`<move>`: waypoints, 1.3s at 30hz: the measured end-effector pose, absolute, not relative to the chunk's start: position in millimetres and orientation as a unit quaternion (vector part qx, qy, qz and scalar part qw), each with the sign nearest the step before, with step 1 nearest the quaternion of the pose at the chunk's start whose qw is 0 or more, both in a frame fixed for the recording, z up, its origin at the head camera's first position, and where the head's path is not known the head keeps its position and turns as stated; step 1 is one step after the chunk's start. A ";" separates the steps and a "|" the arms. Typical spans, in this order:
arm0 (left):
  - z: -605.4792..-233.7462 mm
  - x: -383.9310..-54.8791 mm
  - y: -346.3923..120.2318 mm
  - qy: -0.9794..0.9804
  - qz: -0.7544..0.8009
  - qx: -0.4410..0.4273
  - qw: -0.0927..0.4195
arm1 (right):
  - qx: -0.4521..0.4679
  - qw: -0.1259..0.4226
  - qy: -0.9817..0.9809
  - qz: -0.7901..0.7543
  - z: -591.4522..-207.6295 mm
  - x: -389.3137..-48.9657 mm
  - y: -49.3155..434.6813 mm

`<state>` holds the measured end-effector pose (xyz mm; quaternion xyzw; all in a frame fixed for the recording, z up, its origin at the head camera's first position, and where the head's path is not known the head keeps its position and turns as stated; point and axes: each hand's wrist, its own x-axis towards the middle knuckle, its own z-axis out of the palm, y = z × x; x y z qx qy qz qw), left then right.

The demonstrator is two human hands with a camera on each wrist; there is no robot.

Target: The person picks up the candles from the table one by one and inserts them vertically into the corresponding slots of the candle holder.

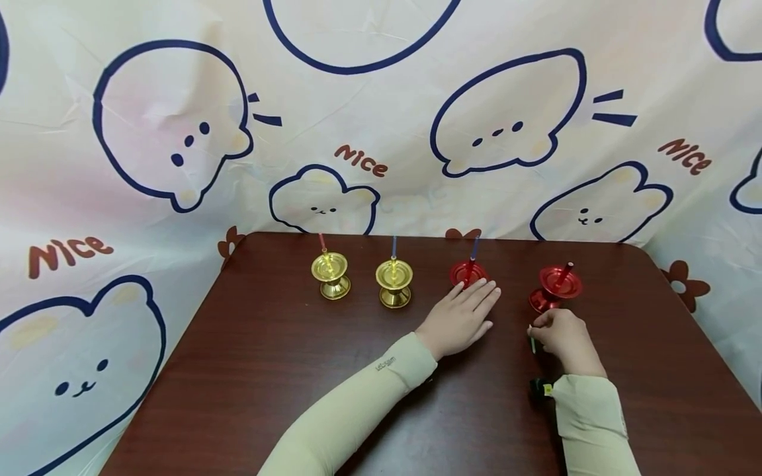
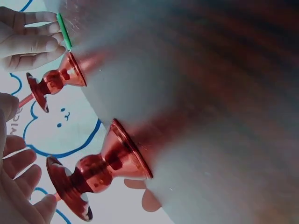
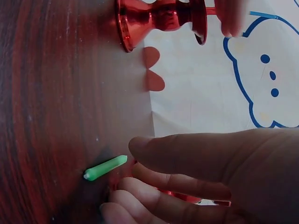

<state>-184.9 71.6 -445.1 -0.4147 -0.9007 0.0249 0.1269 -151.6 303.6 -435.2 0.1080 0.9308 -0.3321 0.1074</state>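
Observation:
My left hand (image 1: 458, 320), fingers stretched out, is at the left red candle holder (image 2: 100, 170), partly hiding it in the head view. A thin blue candle (image 1: 474, 248) stands up from that holder. My right hand (image 1: 562, 337) is low over the table beside a small green candle (image 3: 106, 168), which lies on the wood. Its thumb (image 3: 168, 151) and fingers are apart close to one end of the candle, without pinching it. Just beyond stands the right red candle holder (image 1: 559, 281), with a short red stem upright in its dish.
Two gold candle holders stand to the left, one with a red candle (image 1: 323, 242), the other with a blue candle (image 1: 394, 248). All are on a dark brown table (image 1: 268, 370). A printed cloth (image 1: 411, 132) hangs behind. A small black device (image 1: 538, 389) is at the right cuff.

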 end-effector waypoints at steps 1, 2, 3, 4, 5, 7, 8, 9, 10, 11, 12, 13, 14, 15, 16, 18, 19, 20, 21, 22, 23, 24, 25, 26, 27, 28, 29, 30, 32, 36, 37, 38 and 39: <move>-443.7 -185.9 74.3 -0.900 0.028 -0.417 0.123 | 0.108 0.107 0.931 -0.331 -435.9 -151.7 303.6; -442.2 -186.7 76.8 -0.899 0.031 -0.421 0.118 | 0.110 0.107 0.931 -0.330 -436.7 -151.7 303.6; -440.6 -187.5 79.4 -0.898 0.037 -0.423 0.113 | 0.111 0.106 0.932 -0.330 -437.3 -151.6 303.7; -439.0 -188.2 81.9 -0.897 0.044 -0.425 0.109 | 0.111 0.105 0.932 -0.328 -437.9 -151.3 303.6; -437.5 -189.2 84.5 -0.897 0.050 -0.426 0.106 | 0.111 0.104 0.933 -0.327 -438.5 -151.1 303.5; -434.5 -191.3 89.6 -0.897 0.060 -0.424 0.104 | 0.111 0.099 0.934 -0.325 -439.2 -151.3 303.2; -433.3 -192.6 92.2 -0.898 0.065 -0.422 0.104 | 0.111 0.096 0.935 -0.323 -439.5 -151.5 302.8; -432.0 -193.9 94.9 -0.899 0.072 -0.418 0.105 | 0.111 0.093 0.935 -0.323 -439.7 -151.9 302.4; -431.4 -194.8 97.7 -0.900 0.076 -0.415 0.104 | 0.112 0.092 0.936 -0.322 -440.3 -151.9 302.2; -431.0 -195.7 100.6 -0.901 0.082 -0.413 0.103 | 0.112 0.091 0.936 -0.321 -440.7 -152.1 302.1; -430.4 -196.4 103.4 -0.902 0.085 -0.412 0.100 | 0.114 0.091 0.936 -0.320 -441.2 -152.3 302.0; -430.0 -197.2 106.4 -0.902 0.087 -0.412 0.095 | 0.115 0.092 0.936 -0.319 -441.6 -152.5 301.9; -429.4 -197.8 109.3 -0.902 0.088 -0.413 0.090 | 0.117 0.091 0.936 -0.320 -442.1 -152.7 301.9; -428.8 -198.5 112.2 -0.901 0.089 -0.415 0.086 | 0.118 0.090 0.936 -0.319 -442.5 -152.9 301.9; -428.1 -199.1 115.0 -0.901 0.089 -0.416 0.082 | 0.119 0.090 0.937 -0.317 -443.1 -153.2 302.0; -426.3 -200.5 119.9 -0.901 0.090 -0.417 0.076 | 0.120 0.088 0.938 -0.314 -444.3 -154.0 302.0; -425.3 -201.2 122.1 -0.901 0.092 -0.416 0.076 | 0.120 0.087 0.938 -0.313 -444.9 -154.5 301.9; -424.3 -201.9 124.0 -0.901 0.095 -0.415 0.077 | 0.121 0.087 0.938 -0.312 -445.4 -155.0 301.8; -423.6 -202.9 125.9 -0.902 0.096 -0.414 0.076 | 0.122 0.087 0.939 -0.310 -445.6 -155.5 301.7; -422.9 -203.7 127.7 -0.903 0.098 -0.412 0.076 | 0.123 0.088 0.939 -0.310 -445.7 -155.9 301.5; -422.3 -204.6 129.3 -0.903 0.101 -0.411 0.074 | 0.124 0.088 0.939 -0.309 -445.6 -156.3 301.2; -422.0 -205.4 130.9 -0.904 0.101 -0.410 0.072 | 0.125 0.089 0.938 -0.310 -445.4 -156.5 301.0; -421.6 -206.2 132.6 -0.904 0.101 -0.410 0.069 | 0.125 0.090 0.938 -0.311 -445.0 -156.7 301.1; -421.5 -207.0 134.4 -0.904 0.101 -0.409 0.065 | 0.125 0.090 0.938 -0.311 -444.6 -156.8 301.1; -421.4 -207.6 136.1 -0.905 0.100 -0.409 0.061 | 0.124 0.090 0.938 -0.311 -444.3 -156.8 301.3; -421.2 -208.0 137.6 -0.905 0.100 -0.409 0.057 | 0.124 0.090 0.938 -0.312 -443.9 -156.6 301.4; -421.2 -208.4 139.0 -0.906 0.099 -0.409 0.052 | 0.122 0.091 0.938 -0.312 -443.9 -156.4 301.7; -421.3 -208.8 140.5 -0.906 0.099 -0.409 0.049 | 0.121 0.091 0.937 -0.313 -443.7 -156.1 302.1; -421.8 -209.3 143.3 -0.906 0.100 -0.410 0.044 | 0.119 0.091 0.938 -0.313 -443.7 -155.5 303.1; -424.0 -210.7 148.0 -0.904 0.105 -0.413 0.036 | 0.117 0.094 0.938 -0.312 -443.5 -155.2 305.0; -424.6 -211.0 149.2 -0.903 0.106 -0.414 0.036 | 0.115 0.093 0.939 -0.310 -443.3 -155.1 305.2; -424.8 -211.2 150.2 -0.903 0.107 -0.414 0.034 | 0.114 0.093 0.940 -0.308 -443.0 -154.9 305.4; -424.9 -211.3 151.4 -0.903 0.106 -0.415 0.033 | 0.113 0.092 0.941 -0.307 -443.1 -154.8 305.5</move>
